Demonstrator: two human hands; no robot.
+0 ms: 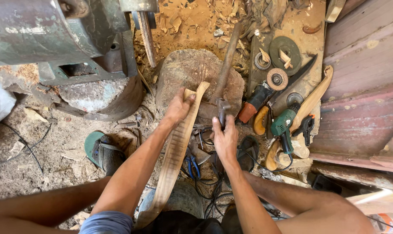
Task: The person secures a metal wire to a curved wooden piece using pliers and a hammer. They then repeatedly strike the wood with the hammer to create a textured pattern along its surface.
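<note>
The person's left hand (179, 106) is wrapped around the far end of a long curved wooden blank (175, 156), fingers closed on it right where it rests on top of the big wood stump (192, 71). The blank runs from the stump back toward the person's lap, so the near end sits low between the legs and the far end is propped up on the block.

The right hand (224, 138) is closed around a small metal tool (222, 110) (looks like a hammer or adze head, hard to tell which), held just to the right of the blank and not touching it.

Handling-wise, the blank looks stiff and fairly light for its length, rough-carved with ripply tool marks, so it probably isn't slippery. It's thin along the edge, though, so it could crack or chip if hit off the stump. Gripping near the top end like this seems sensible, since it pins the wood against the block.

Off to the right there's a green angle grinder (283, 125) and more curved wooden pieces (311, 102) on the ground, plus a green sandal (99, 149) on the left.
</note>
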